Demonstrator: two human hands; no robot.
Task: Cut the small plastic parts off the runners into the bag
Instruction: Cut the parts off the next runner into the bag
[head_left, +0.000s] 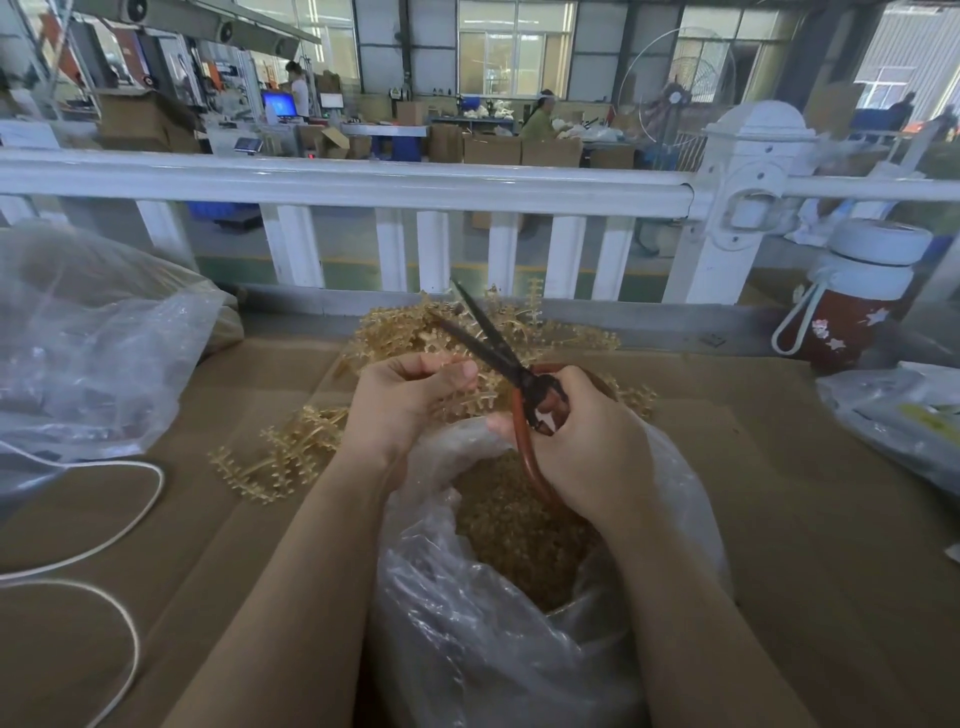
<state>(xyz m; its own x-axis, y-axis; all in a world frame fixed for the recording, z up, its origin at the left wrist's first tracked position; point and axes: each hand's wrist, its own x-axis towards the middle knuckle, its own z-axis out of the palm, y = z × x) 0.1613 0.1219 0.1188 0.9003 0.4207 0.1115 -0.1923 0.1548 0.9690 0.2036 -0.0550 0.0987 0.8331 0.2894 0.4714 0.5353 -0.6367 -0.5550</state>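
Above the bag (519, 649), left fingers (441, 371) pinch a runner (467, 400); right fingers (571, 384) grip open-bladed scissors (498, 348).

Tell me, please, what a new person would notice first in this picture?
First the scissors, blades open, gripped by the right hand at the centre, while the left hand holds a tan runner. Below them stands an open clear bag full of cut parts. More runners lie on the cardboard behind.
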